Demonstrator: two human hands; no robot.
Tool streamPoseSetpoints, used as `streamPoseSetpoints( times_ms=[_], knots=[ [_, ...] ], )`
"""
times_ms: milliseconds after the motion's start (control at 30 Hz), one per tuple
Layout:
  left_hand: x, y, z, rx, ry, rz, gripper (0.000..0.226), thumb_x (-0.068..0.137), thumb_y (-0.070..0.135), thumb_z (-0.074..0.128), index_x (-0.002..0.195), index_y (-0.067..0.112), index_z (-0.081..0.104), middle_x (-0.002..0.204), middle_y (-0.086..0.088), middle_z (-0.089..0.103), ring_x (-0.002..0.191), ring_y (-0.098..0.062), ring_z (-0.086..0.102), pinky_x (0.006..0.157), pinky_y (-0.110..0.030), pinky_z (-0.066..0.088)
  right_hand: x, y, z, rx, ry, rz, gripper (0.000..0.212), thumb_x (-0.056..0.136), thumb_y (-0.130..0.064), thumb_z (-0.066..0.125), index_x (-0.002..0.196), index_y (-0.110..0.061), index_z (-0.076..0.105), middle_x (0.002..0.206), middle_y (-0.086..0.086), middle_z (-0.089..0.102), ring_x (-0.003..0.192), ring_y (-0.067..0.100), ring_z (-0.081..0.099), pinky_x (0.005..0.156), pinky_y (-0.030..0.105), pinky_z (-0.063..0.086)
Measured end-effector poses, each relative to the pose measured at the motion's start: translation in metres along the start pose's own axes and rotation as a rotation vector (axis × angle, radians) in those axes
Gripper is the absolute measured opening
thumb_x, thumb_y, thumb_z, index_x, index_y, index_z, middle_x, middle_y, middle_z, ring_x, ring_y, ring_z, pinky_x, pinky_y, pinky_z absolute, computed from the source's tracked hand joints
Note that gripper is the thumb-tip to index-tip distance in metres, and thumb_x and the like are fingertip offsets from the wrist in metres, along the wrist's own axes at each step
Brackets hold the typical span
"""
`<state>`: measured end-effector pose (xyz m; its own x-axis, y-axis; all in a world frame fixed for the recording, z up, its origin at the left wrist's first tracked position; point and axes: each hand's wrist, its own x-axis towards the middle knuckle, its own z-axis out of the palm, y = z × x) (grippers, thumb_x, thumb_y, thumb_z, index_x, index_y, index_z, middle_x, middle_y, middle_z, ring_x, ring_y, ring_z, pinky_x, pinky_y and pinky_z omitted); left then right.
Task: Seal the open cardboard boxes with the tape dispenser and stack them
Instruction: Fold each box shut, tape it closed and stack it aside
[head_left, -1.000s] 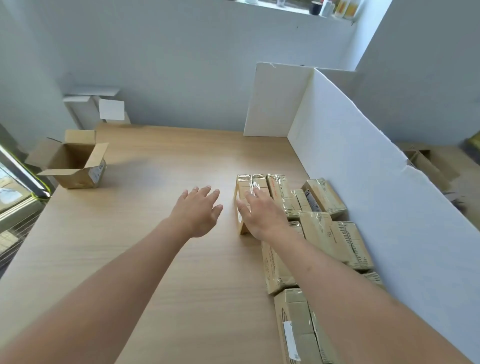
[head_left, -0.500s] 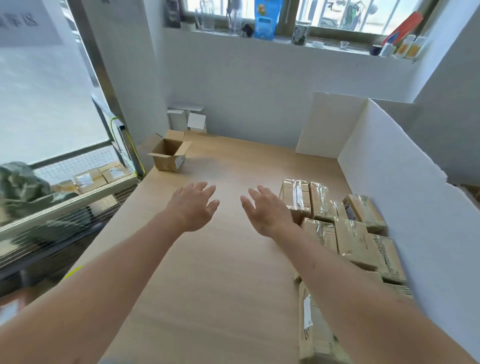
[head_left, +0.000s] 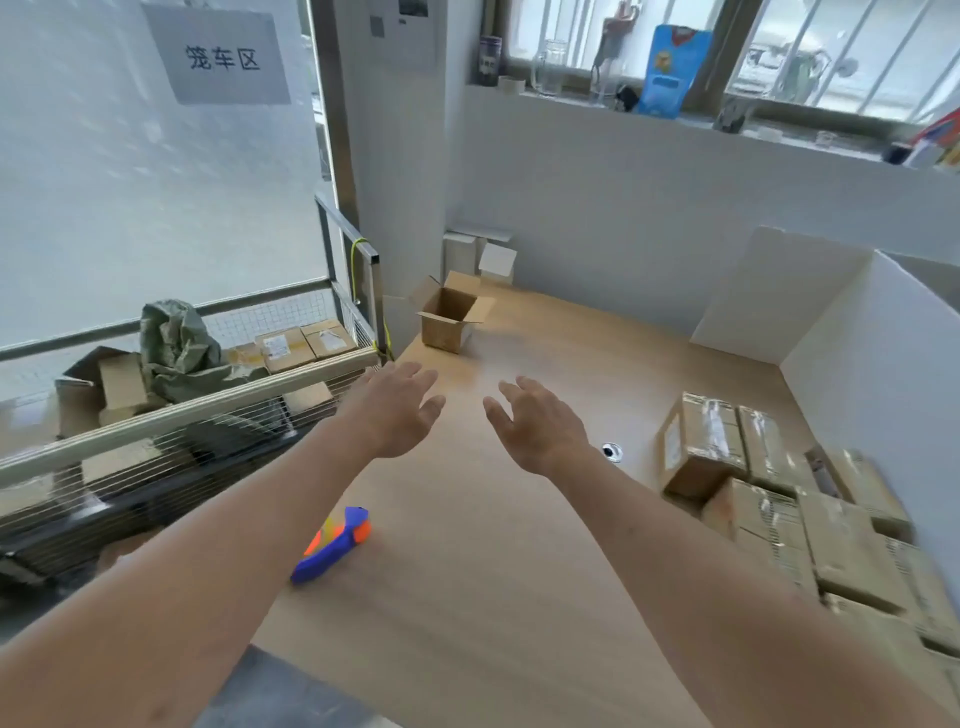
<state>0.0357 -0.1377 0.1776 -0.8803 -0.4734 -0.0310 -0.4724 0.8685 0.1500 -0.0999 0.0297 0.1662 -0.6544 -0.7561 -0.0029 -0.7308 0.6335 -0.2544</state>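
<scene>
Head view: I am seeing both hands reaching forward above the table, holding nothing. Left hand is hanging palm-down with fingers spread and relaxed; right hand is doing the same, fingers slightly bent, thumb pointing toward the left hand. The two are sitting near each other without touching.

Tape dispenser, blue with orange parts, is lying on the tabletop near the left edge, below the left forearm and apart from both hands.

Open cardboard box is standing upright at the far left corner of the table, flaps up, well beyond the fingertips. Taped boxes are lying packed together along the right side, beside the white partition.

A small round grommet is showing just beside the right wrist. Left of the table, a wire cage cart is holding more cartons.
</scene>
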Motion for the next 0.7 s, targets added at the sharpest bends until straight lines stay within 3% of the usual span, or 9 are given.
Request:
streamPoseSetpoints(
  times_ms=[167, 367, 700],
  knots=[
    [0.017, -0.097, -0.003, 0.005, -0.036, 0.026, 0.057, 0.107, 0.052, 0.033, 0.157, 0.026, 0.036, 0.163, 0.0, 0.035, 0.15, -0.027, 0.032, 0.122, -0.052, 0.028, 0.047, -0.088, 0.045, 0.019, -0.016, 0.057, 0.057, 0.105, -0.058, 0.029, 0.145, -0.023, 0.05, 0.153, 0.005, 0.044, 0.139, 0.027, 0.043, 0.107, 0.045, 0.041],
    [0.048, -0.194, -0.015, 0.031, -0.074, 0.11, 0.054, 0.107, 0.049, 0.034, 0.155, 0.024, 0.039, 0.159, -0.001, 0.041, 0.146, -0.026, 0.038, 0.118, -0.049, 0.032, 0.097, -0.171, 0.084, 0.044, -0.049, 0.122, 0.058, 0.105, -0.058, 0.03, 0.147, -0.023, 0.049, 0.159, 0.005, 0.039, 0.142, 0.028, 0.041, 0.108, 0.045, 0.041],
    [0.129, -0.241, -0.01, 0.01, -0.085, 0.215, 0.046, 0.107, 0.045, 0.038, 0.145, 0.022, 0.049, 0.15, 0.001, 0.05, 0.138, -0.021, 0.045, 0.116, -0.045, 0.036, 0.181, -0.186, 0.103, 0.04, -0.014, 0.179, 0.057, 0.104, -0.057, 0.031, 0.143, -0.022, 0.053, 0.151, 0.004, 0.048, 0.134, 0.028, 0.049, 0.101, 0.045, 0.046]
  ],
)
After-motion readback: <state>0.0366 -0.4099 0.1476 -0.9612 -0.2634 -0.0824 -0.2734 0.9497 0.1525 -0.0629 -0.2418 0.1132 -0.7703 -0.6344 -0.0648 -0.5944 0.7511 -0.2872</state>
